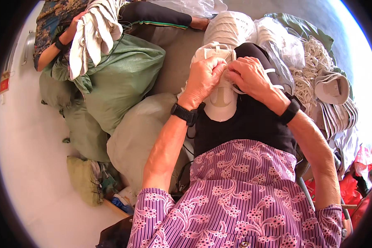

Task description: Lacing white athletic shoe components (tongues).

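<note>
A white and beige shoe upper (pixel 221 103) lies across my black-clad thigh, its rounded toe pointing toward me. Both hands meet over its lacing area. My left hand (pixel 204 76) is closed in a pinch, fingertips at the upper's middle. My right hand (pixel 252 74) pinches from the other side, almost touching the left. A white shoelace (pixel 278 87) loops out beside the right hand, and another bit of lace shows under it. The fingertips cover the exact spot where the lace meets the upper.
Green sacks (pixel 120 78) and a pale sack (pixel 140 132) bulge at the left. Another person's hand (pixel 70 31) is at a bundle of white pieces (pixel 96 37). Plastic-wrapped stacks (pixel 229 29), a laces heap (pixel 308 82) and stacked uppers (pixel 337 118) stand ahead and right.
</note>
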Motion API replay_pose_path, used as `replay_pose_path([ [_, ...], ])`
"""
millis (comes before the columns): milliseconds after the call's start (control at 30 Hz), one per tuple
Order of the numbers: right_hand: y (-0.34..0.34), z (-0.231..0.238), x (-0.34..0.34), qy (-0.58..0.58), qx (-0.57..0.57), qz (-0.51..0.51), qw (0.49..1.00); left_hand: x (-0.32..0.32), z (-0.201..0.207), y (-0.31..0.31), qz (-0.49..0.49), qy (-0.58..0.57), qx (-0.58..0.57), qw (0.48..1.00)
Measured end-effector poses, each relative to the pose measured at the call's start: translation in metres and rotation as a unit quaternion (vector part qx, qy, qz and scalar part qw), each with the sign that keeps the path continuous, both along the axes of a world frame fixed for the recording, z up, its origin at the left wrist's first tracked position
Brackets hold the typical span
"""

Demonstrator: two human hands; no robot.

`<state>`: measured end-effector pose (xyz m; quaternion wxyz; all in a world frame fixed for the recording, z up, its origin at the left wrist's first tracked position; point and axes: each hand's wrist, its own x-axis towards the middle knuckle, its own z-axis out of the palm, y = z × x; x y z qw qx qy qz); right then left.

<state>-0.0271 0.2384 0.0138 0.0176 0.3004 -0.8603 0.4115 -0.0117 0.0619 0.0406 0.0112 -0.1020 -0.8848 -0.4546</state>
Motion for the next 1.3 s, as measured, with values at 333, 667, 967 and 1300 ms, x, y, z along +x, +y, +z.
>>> replay_pose_path([
  [333, 0.000, 0.044, -0.044, -0.237, -0.298, -0.103, 0.919, -0.015, -0.005, 0.001, 0.046, -0.131, 0.080, 0.987],
  [667, 0.015, 0.049, -0.053, -0.379, -0.355, -0.071, 0.852, -0.024, 0.007, 0.009, 0.073, -0.124, 0.032, 0.989],
  [967, -0.010, 0.053, -0.048, -0.397, -0.395, -0.047, 0.827, -0.010, 0.049, -0.001, 0.089, -0.275, 0.436, 0.853],
  [1300, -0.023, 0.048, -0.040, -0.414, -0.437, -0.045, 0.797, -0.004, 0.027, 0.009, 0.079, -0.115, 0.150, 0.979],
])
